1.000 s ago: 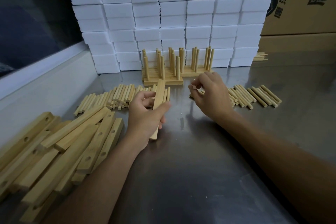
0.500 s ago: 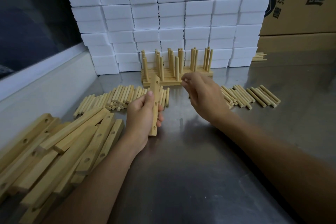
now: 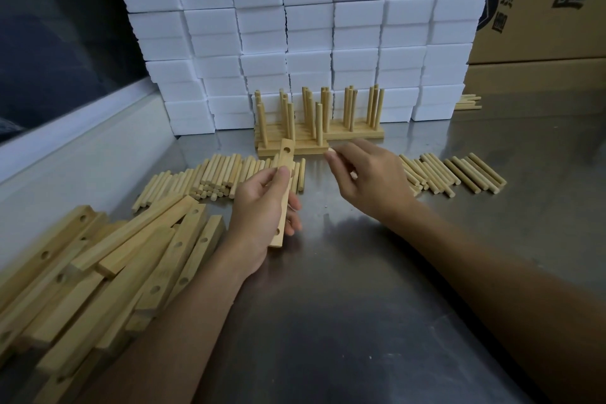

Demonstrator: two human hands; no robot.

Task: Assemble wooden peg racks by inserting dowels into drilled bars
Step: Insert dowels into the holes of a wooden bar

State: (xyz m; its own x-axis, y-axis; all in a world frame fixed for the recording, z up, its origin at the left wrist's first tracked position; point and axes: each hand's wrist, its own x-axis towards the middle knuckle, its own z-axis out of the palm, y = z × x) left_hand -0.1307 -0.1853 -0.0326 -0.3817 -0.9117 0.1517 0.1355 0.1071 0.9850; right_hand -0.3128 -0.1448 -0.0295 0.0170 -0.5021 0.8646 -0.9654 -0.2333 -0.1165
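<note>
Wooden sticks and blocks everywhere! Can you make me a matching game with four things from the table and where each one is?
Things:
1. drilled bar
2. finished racks
3. pile of bars
4. white foam blocks

Places:
A. stacked like a wall at the back
B. heaped at the left of the metal table
C. held in the left hand
D. standing with pegs up, in front of the white wall

Pairs: 1-C, 2-D, 3-B, 4-A
</note>
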